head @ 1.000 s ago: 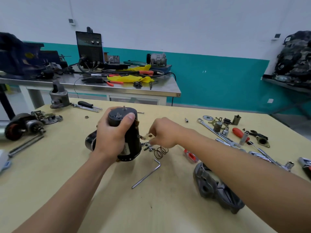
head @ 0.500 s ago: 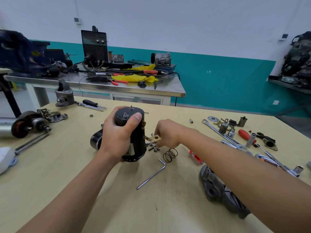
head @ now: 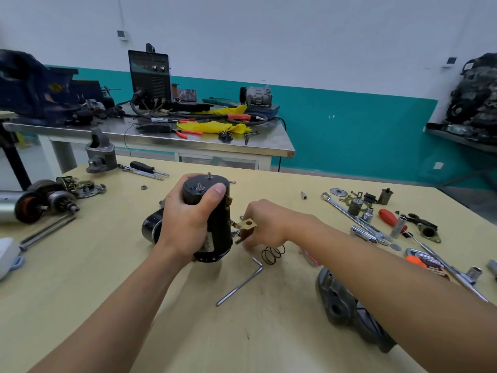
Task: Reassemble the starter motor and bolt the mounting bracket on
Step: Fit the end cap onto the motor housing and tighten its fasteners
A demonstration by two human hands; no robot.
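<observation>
The counter (head: pixel 80 292) carries a grey housing (head: pixel 338 300), half hidden by the right forearm. Mid-counter the black starter motor (head: pixel 217 232) stands upright, left hand (head: pixel 188 219) wrapped round its top. The right hand (head: pixel 266 224) pinches a brass tab (head: pixel 248 224) at its side, hex key (head: pixel 242 284) and spring (head: pixel 273 254) just beside.

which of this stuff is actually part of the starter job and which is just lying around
In the job: left hand gripping the motor body; right hand pinching its brass tab; likely next, grey end housing, armature, spring.
Just lying about: welder and yellow cloth on the back bench; red-handled screwdriver.
</observation>
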